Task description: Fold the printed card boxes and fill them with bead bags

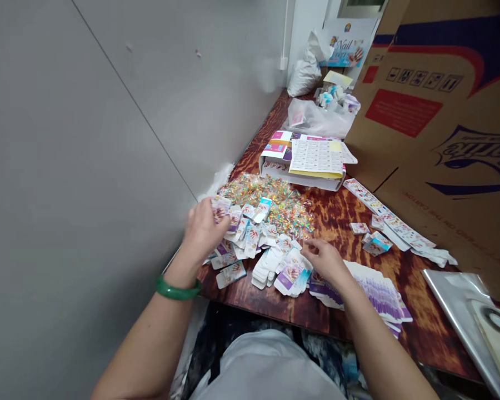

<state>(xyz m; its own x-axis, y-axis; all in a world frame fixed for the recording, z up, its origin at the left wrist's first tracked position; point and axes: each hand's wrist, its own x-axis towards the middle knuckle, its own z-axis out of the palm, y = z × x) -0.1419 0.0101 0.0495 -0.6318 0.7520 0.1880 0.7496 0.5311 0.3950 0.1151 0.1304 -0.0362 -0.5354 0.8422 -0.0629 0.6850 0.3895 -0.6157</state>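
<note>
My left hand (203,228), with a green bangle (177,290) at the wrist, is closed on a small printed flat carton (220,206) lifted over a heap of flat cartons (250,236) on the wooden table (341,214). My right hand (323,258) rests low on the table, fingers curled and pinching at a flat carton (291,276) near the front edge. Behind the cartons lies a pile of small colourful packets (270,203).
A fanned row of purple-and-white cartons (381,294) lies right of my right hand. A white box with printed sheets (312,161) sits farther back, plastic bags (316,116) behind it. A big cardboard box (441,111) stands on the right, a grey wall on the left.
</note>
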